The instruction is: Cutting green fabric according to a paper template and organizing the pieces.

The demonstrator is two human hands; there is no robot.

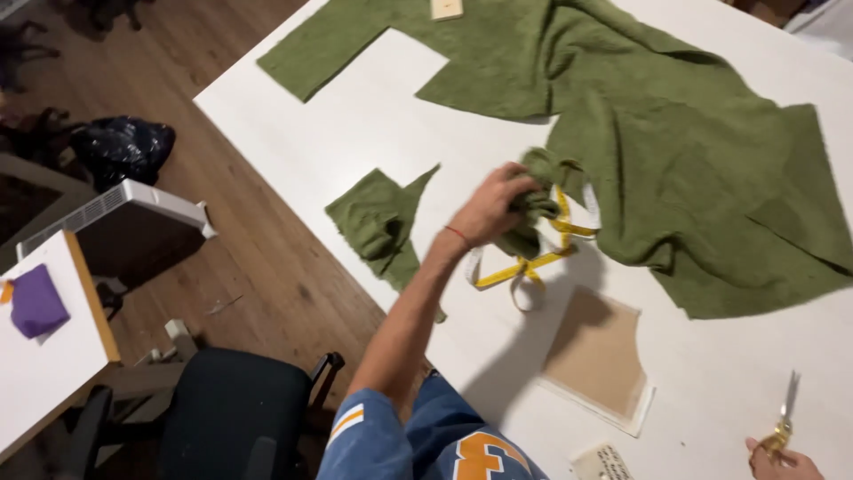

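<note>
Head view: at frame centre the left hand is closed on a bunched green fabric scrap, held just above the white table and touching the yellow measuring tape that loops beneath it. At the lower right edge the right hand is closed around gold-handled scissors, blades pointing up the frame.

The scrap is judged best lifted straight up with the wad kept tight, so that the tape is not dragged along and no loose corner catches on the large green cloth spread across the upper right. The scissors are better kept low and pointed away from the reaching arm.

A second green offcut lies left of centre near the table edge. A tan paper pattern piece sits lower centre, apart from the tape. Off the table, a black chair stands at lower left and a white heater further left.
</note>
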